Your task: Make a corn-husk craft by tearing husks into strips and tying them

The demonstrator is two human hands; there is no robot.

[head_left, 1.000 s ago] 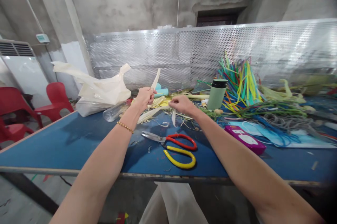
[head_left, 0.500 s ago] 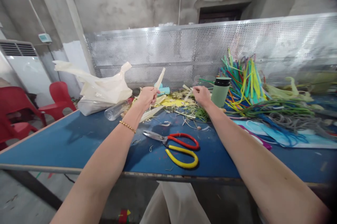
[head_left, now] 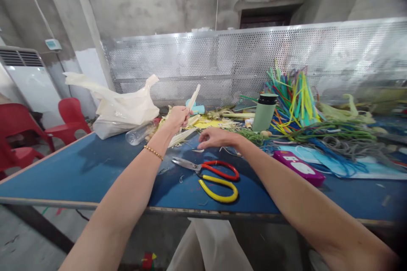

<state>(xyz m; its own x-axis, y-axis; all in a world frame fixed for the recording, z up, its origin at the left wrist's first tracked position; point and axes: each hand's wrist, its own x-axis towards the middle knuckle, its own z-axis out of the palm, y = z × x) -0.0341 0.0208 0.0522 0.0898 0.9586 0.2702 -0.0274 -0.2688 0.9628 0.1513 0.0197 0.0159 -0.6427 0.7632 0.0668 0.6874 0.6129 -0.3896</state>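
Observation:
My left hand [head_left: 178,119] is closed around a pale strip of dried husk [head_left: 193,97], which points upward from its fingers. My right hand [head_left: 218,137] is lower and nearer the middle, its fingers curved with a gap at the thumb. Just under its fingertips lies a small whitish scrap [head_left: 198,150]; whether they touch cannot be made out. In front of both hands, large scissors [head_left: 219,180] with one red and one yellow handle rest partly open on the blue table [head_left: 108,173]. Behind the hands, pale husk pieces [head_left: 184,136] lie scattered.
On the left are a white plastic bag [head_left: 127,110] and a clear bottle [head_left: 136,135]. A green flask [head_left: 265,113], bundles of coloured strips [head_left: 302,97], a purple box [head_left: 299,167] and blue face masks [head_left: 359,167] occupy the right. A perforated metal panel [head_left: 178,59] stands behind.
My right hand has come left and toward me, away from the husk scraps by the flask. The purple box shows more fully. My left hand still holds its strip in nearly the same place.

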